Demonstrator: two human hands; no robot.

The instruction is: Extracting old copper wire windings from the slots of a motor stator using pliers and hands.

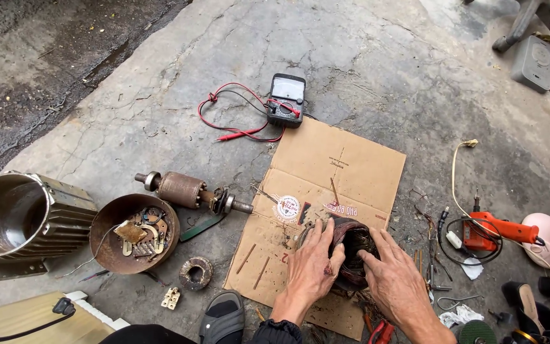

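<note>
Copper-wound stator (pixel 349 245) on cardboard (pixel 326 185) | between both hands | left hand (pixel 310 264), right hand (pixel 394 275) clasp its sides

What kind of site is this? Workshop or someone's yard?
Likely an informal outdoor repair spot, not a fitted workshop. Work is done on a cracked concrete floor over a flattened brown cardboard sheet. A dismantled motor's rusty brown rotor and a black analogue multimeter lie about.

Single head-worn view, looking steeply down.
Close over hands (pixel 351 271) on cardboard sheet (pixel 326 197); concrete floor (pixel 326 51) beyond.
</note>
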